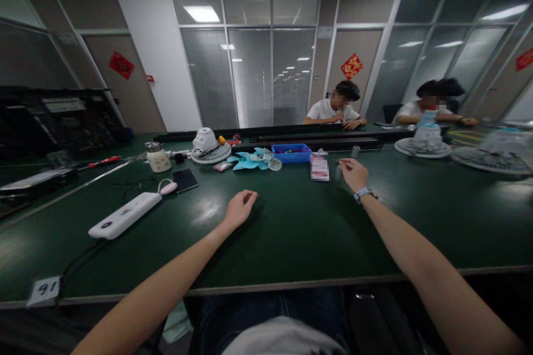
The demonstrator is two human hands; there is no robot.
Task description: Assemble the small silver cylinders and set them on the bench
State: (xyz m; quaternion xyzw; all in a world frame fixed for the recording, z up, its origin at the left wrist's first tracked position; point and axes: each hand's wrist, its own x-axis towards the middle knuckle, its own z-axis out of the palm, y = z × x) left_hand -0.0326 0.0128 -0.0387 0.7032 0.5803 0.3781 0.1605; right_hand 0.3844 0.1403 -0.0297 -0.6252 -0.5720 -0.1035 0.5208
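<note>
My left hand (240,208) is just above the green table, its fingers curled together in a pinch. Whatever lies between those fingertips is too small to make out. Farther right, my right hand (353,174) has thumb and forefinger pressed together around a tiny thing I cannot name. Right beside its fingertips stands a small clear cylinder (338,172), and a second small cylinder (355,151) is behind the hand. A pink and white packet (320,167) stands to the left of my right hand. Beyond it is a blue plastic tray (291,154) with small items inside.
Light-blue fan blades (250,160) lie left of the tray, near a white fan head (206,141). A white power strip (127,215), a phone (185,179) and a cream flask (158,160) are on the left. Two people sit across the table (291,244), near more fan parts (425,144).
</note>
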